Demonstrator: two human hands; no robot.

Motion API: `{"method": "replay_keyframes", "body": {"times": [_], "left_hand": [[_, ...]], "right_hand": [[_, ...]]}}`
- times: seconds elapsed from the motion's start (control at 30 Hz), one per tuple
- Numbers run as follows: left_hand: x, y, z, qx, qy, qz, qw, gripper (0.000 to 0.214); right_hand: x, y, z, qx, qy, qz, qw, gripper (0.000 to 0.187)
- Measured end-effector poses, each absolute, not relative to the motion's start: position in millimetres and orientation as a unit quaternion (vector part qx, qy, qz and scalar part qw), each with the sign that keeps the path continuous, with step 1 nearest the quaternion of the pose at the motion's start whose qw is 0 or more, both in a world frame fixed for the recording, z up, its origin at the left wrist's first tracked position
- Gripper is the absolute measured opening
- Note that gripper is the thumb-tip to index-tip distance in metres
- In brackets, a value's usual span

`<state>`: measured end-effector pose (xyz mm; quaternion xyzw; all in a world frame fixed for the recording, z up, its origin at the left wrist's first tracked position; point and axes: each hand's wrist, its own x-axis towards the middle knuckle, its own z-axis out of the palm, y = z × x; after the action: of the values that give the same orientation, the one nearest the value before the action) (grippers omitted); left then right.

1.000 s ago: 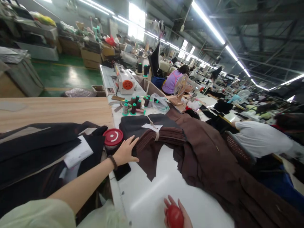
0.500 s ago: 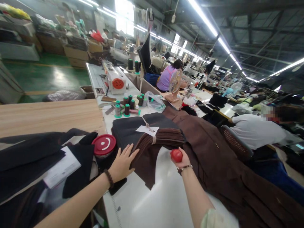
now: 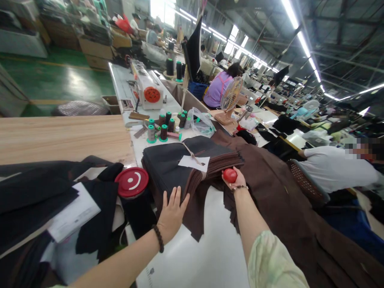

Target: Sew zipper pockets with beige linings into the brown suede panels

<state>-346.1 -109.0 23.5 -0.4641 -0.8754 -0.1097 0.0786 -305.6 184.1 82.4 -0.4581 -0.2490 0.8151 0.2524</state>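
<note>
My left hand lies with spread fingers on the near edge of a thick bundle of dark cut fabric pieces. A string ties the bundle, and a white paper tag sits under it. In my right hand is a smooth, shiny red ball-shaped thing; its exact kind I cannot make out. This hand is close against the bundle's right side, its fingers partly hidden below the red thing. Brown cloth spreads to the right of my forearm.
A red-lidded round container stands left of the bundle, beside black fabric with a white paper. Thread spools, a sewing machine and a fan are beyond. A person in white sits at right.
My left hand has moved right, onto the fabric bundle. My right hand has moved forward with the red thing, up to the bundle's side. The view has shifted slightly.
</note>
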Motion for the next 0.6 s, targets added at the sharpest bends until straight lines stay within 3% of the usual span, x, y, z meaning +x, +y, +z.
{"method": "replay_keyframes", "body": {"times": [0.17,0.43,0.5,0.6], "left_hand": [[-348,-115,22,-0.475,-0.868,-0.125,0.07,0.053],[-350,-118,36,-0.495,-0.854,-0.16,0.014,0.065],[-353,-120,41,-0.506,-0.846,-0.169,-0.011,0.07],[-358,-129,51,-0.522,-0.832,-0.182,-0.051,0.07]], "right_hand": [[-231,133,73,-0.493,-0.173,0.816,0.247,0.021],[-113,-19,60,-0.438,-0.093,0.878,0.17,0.033],[-94,-48,61,-0.395,-0.103,0.9,0.151,0.043],[-78,-72,71,-0.366,-0.16,0.909,0.116,0.04]]}}
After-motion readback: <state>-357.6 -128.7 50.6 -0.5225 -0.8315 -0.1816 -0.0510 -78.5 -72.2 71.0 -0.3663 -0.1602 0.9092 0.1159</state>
